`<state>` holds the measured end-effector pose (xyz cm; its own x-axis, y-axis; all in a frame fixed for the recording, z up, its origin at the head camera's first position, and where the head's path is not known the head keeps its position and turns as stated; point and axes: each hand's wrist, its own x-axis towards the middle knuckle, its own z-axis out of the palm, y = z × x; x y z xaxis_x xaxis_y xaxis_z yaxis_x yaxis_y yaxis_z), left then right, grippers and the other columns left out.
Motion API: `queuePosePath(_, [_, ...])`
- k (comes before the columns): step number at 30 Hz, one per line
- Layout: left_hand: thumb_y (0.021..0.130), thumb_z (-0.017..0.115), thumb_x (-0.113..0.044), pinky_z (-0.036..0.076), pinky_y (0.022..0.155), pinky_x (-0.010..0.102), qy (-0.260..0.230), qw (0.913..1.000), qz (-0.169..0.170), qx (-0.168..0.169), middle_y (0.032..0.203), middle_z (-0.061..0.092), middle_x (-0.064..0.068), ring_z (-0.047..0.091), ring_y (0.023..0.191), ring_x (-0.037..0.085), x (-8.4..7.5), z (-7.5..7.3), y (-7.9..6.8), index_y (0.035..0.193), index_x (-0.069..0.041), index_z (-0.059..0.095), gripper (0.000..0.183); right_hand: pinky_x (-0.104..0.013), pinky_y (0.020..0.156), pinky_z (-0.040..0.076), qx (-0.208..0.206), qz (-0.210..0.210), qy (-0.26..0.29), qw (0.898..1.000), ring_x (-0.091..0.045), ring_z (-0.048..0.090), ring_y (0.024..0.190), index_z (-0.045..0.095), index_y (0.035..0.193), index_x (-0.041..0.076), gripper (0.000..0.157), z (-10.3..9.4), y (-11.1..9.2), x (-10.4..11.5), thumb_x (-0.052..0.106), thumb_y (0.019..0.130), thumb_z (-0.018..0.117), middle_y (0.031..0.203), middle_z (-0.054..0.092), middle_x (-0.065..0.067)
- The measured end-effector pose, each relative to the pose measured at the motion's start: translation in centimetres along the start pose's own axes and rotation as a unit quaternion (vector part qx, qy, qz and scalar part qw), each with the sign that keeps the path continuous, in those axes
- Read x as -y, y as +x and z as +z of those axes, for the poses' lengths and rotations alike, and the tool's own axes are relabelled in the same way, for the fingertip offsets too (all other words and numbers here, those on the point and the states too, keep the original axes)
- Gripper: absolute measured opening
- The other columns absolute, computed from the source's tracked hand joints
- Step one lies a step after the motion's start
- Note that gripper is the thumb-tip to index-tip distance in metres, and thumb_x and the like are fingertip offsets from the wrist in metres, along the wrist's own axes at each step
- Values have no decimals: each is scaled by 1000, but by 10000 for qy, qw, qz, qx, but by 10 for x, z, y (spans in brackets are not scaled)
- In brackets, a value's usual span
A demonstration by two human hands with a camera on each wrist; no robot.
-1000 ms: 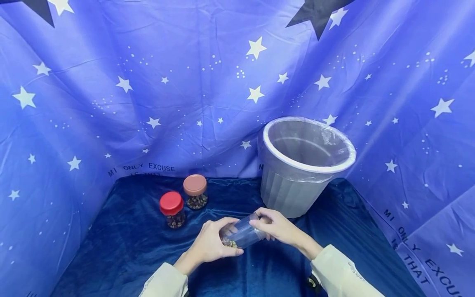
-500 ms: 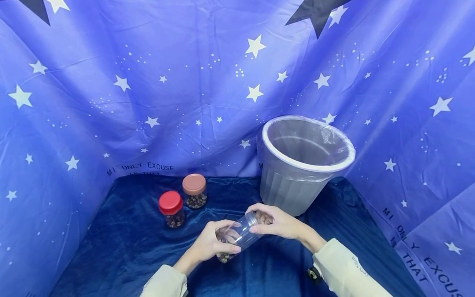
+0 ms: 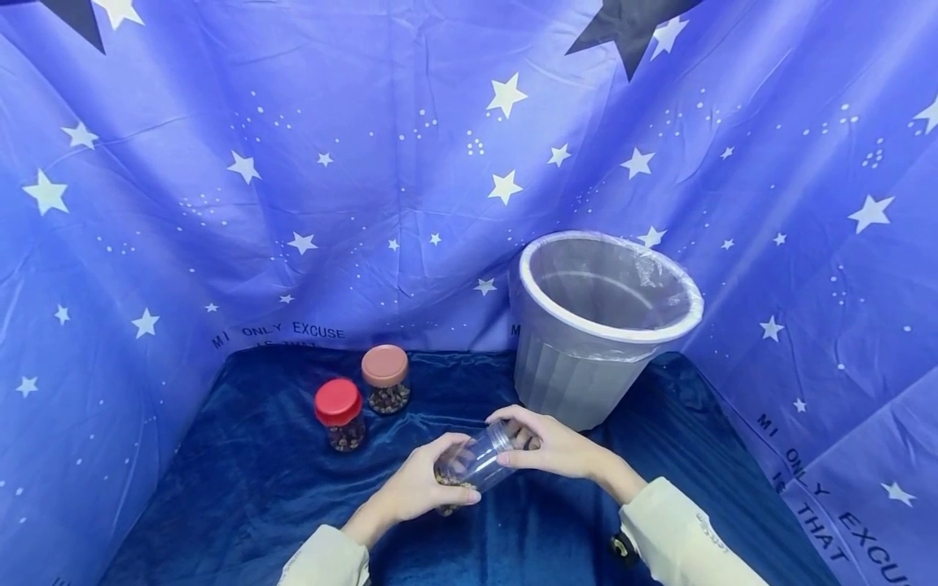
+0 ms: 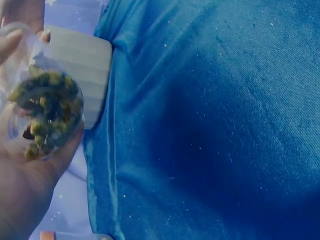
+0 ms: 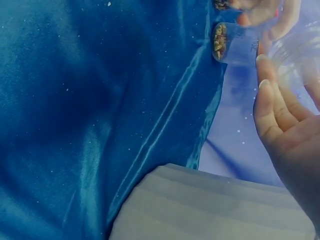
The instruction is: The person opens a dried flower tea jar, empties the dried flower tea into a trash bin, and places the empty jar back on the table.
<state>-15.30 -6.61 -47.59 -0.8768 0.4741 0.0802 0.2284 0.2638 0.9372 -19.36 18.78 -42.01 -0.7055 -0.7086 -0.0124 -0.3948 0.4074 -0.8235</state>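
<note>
Since one second earlier, the right hand (image 3: 560, 446) has shifted, showing more threaded neck on the clear jar (image 3: 479, 464). Right fingers pinch this neck; the left hand (image 3: 419, 486) curls its fingers round the lower body. Jar sits tilted, near centre. Excess tilt or slackened grip may spill the dried pieces (image 4: 47, 107). Bin (image 3: 572, 382) stands far right. Backdrop (image 3: 410, 268) reads "MI ONLY EXCUSE".

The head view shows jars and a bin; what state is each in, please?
Clear cylindrical jar: tilted, no lid visible, held by left hand and right hand
Red-lidded clear round jar: upright, closed, part-filled
Pink-lidded clear round jar: upright, closed, part-filled
Grey ribbed round bin: upright, open, lined
</note>
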Motion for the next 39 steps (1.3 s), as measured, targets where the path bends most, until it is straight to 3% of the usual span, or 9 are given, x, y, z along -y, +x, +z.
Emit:
queuePosePath(1, [77,83,-28,56,66,27,146,9998,20,-112,120,64,11,61,99,16,0,1,0,133,-11,54,65,-27,73,54,-28,36,-44,10000,-14,62,91,50,136,15,45,0,0,1,24,94,64,111,64,-11])
queuePosePath(3, [74,83,-33,54,77,28,695,9966,163,-416,120,63,5,59,101,15,-2,4,1,132,-15,55,66,-27,75,54,-114,122,-110,9998,-15,62,94,49,137,15,45,-1,1,3,26,96,63,116,63,-11])
queuePosePath(9, [68,84,-37,49,91,38,2047,9713,425,-1131,119,62,-5,58,108,15,-9,14,3,131,-21,56,70,-28,71,55,-581,670,-298,9956,-16,64,89,57,129,15,35,-1,5,11,36,101,52,113,67,-8])
queuePosePath(15, [67,84,-37,51,86,38,2506,9570,438,-1392,118,63,-4,59,105,15,-14,20,2,131,-20,57,72,-29,67,54,-1092,1133,-510,9862,-14,63,83,59,122,16,37,1,7,17,44,102,46,106,69,-6])
queuePosePath(19, [68,84,-40,53,83,39,2813,9468,518,-1473,120,63,-3,60,105,16,-14,20,2,132,-21,55,73,-30,74,54,-1399,1453,-632,9774,-13,66,87,60,123,19,40,1,9,18,49,100,48,109,71,-4])
queuePosePath(22, [67,84,-41,53,82,39,3171,9327,693,-1570,121,62,-2,61,104,18,-13,20,3,133,-21,54,75,-31,72,52,-1505,1783,-665,9701,-12,67,81,62,121,20,44,1,10,19,56,98,48,100,72,-1])
queuePosePath(28, [65,85,-43,54,80,39,3843,8974,1118,-1857,118,62,-1,61,101,19,-11,21,2,131,-18,55,77,-31,50,51,-1371,2337,-374,9619,-22,65,57,65,112,14,53,4,12,24,61,95,49,73,64,-6])
queuePosePath(34, [62,87,-46,53,75,36,4338,8620,1433,-2195,114,63,-2,61,98,18,-8,22,1,131,-19,57,80,-34,45,55,-1407,2346,18,9619,-23,66,47,67,109,7,60,9,14,28,62,94,49,70,65,-11])
queuePosePath(39, [60,87,-48,52,72,33,4491,8478,1574,-2338,113,64,-3,61,96,17,-8,22,1,132,-21,58,82,-37,46,56,-1405,2265,232,9635,-20,65,44,68,110,6,59,10,13,27,59,96,49,66,64,-12])
